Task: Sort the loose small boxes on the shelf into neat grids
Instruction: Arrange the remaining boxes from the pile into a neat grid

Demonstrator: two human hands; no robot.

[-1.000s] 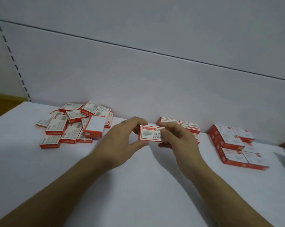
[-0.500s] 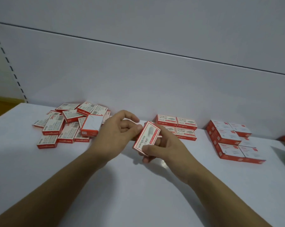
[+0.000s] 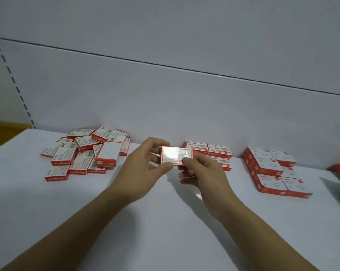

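Over shelf (image 3: 165, 231), left hand (image 3: 143, 169), right hand (image 3: 208, 177) pinch box (image 3: 175, 153).

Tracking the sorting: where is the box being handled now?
In the head view, the held box is centre frame above the shelf, between the left hand and right hand, just left of the middle grid.

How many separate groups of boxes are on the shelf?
3: a loose pile at left, a small grid in the middle, partly hidden by the right hand, and a larger grid at right.
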